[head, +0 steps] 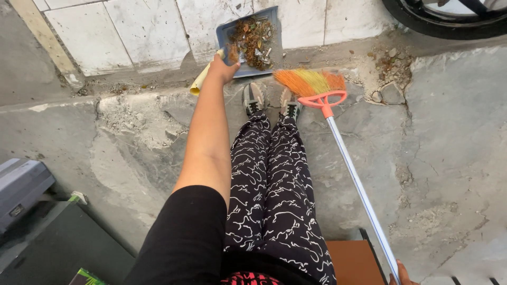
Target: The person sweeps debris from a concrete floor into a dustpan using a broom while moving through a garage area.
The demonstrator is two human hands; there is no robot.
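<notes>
My left hand [224, 67] reaches far forward and grips the pale yellow handle of a blue-grey dustpan [274, 21]. The pan is held up and carries dry leaves and litter [253, 36]. At the bottom right edge, my right hand [402, 275] holds the end of a broom's white pole [355, 179]. The broom's orange and yellow bristles [310, 81] rest on the ground beside my right shoe [289, 103]. My legs in black patterned trousers [274, 179] stretch out between the two hands.
Cracked concrete floor [132, 137] with a gap and loose stones [391, 91] at the far right. White tiled surface [127, 31] beyond. A black tyre [449, 24] is at top right. A grey box [21, 184] stands at left, a brown board [354, 261] near my right hand.
</notes>
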